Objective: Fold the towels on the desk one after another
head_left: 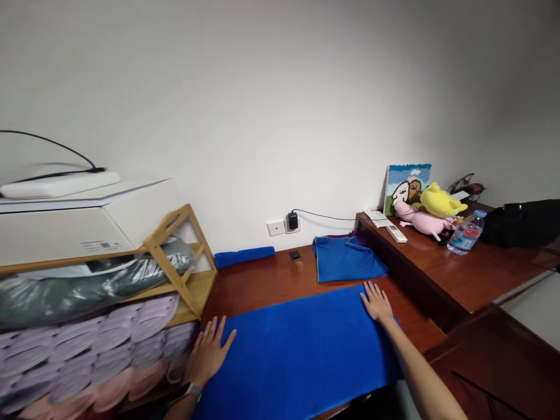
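Observation:
A blue cloth (pixel 297 344) lies spread over the brown wooden desk (pixel 262 286), its near edge reaching the desk's front. My left hand (pixel 209 352) rests at the cloth's left edge, fingers spread. At the far right corner, my right hand (pixel 377 303) lies flat on the cloth with its fingers stretched out. Neither hand grips anything. Beyond my right hand sits a folded blue cloth (pixel 347 259) with a light-coloured edge. A rolled or narrowly folded blue cloth (pixel 244 256) lies against the wall.
Left stands a wooden shelf (pixel 192 291) with purple and pink slippers (pixel 100 344) and a white box (pixel 65 224). On the raised right surface are a water bottle (pixel 467 233), plush toys (pixel 440 201), a remote (pixel 396 234) and a picture (pixel 405 186). A black plug (pixel 293 220) trails a cable.

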Tool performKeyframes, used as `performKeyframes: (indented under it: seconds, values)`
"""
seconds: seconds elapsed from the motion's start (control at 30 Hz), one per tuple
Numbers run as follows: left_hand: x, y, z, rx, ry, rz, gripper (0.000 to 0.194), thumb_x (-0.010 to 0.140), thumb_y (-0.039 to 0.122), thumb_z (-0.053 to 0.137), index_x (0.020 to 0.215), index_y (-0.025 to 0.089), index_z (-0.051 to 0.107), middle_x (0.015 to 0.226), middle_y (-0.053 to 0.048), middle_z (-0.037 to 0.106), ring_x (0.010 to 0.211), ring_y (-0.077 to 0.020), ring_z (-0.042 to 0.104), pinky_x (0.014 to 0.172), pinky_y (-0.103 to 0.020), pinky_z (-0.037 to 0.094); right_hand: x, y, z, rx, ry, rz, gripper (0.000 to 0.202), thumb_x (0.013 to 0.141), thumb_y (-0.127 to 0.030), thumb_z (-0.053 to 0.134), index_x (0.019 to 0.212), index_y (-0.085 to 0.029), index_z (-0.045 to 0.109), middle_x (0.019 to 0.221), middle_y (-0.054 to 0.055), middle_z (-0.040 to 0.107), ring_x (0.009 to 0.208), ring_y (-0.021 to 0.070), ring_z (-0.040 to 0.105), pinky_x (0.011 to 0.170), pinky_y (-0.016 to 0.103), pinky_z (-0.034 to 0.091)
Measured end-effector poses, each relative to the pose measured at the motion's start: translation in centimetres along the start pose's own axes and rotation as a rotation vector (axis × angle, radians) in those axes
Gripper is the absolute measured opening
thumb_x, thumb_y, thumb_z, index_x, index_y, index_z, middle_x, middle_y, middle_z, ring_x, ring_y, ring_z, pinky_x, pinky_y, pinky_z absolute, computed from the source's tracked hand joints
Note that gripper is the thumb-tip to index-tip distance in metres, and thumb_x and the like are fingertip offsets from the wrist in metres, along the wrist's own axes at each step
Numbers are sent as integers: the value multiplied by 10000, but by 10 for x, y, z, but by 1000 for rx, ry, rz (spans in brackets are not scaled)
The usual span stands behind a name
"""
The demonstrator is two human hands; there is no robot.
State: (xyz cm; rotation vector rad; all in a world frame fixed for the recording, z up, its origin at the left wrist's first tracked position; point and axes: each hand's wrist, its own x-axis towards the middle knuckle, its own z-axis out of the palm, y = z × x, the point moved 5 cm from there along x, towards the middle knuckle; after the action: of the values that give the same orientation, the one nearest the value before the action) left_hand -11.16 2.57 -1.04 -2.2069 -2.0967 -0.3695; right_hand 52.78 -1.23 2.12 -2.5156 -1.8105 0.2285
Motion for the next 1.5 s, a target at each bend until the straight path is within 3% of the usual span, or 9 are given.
performKeyframes:
  seconds: [0.4,0.53,0.63,0.73,0.83,0.97,1.1,1.33,1.5]
  values:
    - [3,5,-22,-56,45,-79,865,985,627,234,1597,48,431,1691,-235,413,1591,-355,354,1302,-540,276,-2,-20,-21,3,-29,94,680,1102,-490,178,1714,-195,185,1784,37,123,1651,267,107,1326,508,81]
    - [-32,80,-42,-75,150,120,729,1040,541,256,1593,116,469,1690,-185,435,1581,-340,378,1307,-550,280,-62,-112,-14,54,152,-262,658,1111,-489,215,1692,-191,297,1763,73,197,1651,278,106,1329,527,24]
    - [-68,159,-37,-134,36,321,635,1062,536,306,1620,266,440,1718,-86,406,1592,-285,367,1309,-523,296,-127,-194,11,196,104,-585,642,1118,-544,209,1687,-268,318,1751,25,246,1641,249,168,1337,498,94]
    - [-90,189,-30,-146,-60,330,627,1056,563,328,1619,307,434,1705,-74,428,1584,-283,383,1292,-541,323,-163,-231,25,261,51,-662,634,1121,-551,218,1691,-286,304,1748,16,264,1635,232,195,1338,479,127]
    - [-99,143,-27,-96,-65,192,673,1037,588,334,1626,274,424,1716,-96,403,1591,-304,366,1296,-565,292,-156,-207,22,230,24,-582,628,1121,-541,218,1690,-289,303,1749,14,259,1634,234,199,1335,488,127]
    - [-115,34,-26,-43,-3,42,725,1009,580,296,1603,202,471,1687,-135,453,1585,-338,370,1280,-586,300,-117,-113,10,102,13,-361,646,1114,-532,205,1697,-263,276,1756,31,236,1637,244,186,1326,499,118]
    - [-135,-26,-22,-60,12,-39,791,983,602,272,1613,156,443,1658,-147,499,1574,-331,389,1236,-533,381,-89,-36,8,28,19,-166,673,1107,-538,179,1710,-240,215,1769,47,206,1643,238,158,1322,479,94]
    - [-136,-26,-27,-73,13,-138,857,954,575,254,1627,59,375,1686,-182,439,1581,-356,371,1239,-550,369,-78,-30,0,28,-22,-132,669,1103,-516,171,1711,-238,215,1776,30,188,1645,237,145,1321,466,90]
    - [-138,4,-47,-43,135,-37,781,976,564,263,1559,109,517,1614,-175,546,1579,-348,378,1281,-582,292,-103,-93,-11,96,60,-247,635,1110,-448,201,1681,-207,337,1749,72,279,1636,250,191,1318,474,120]
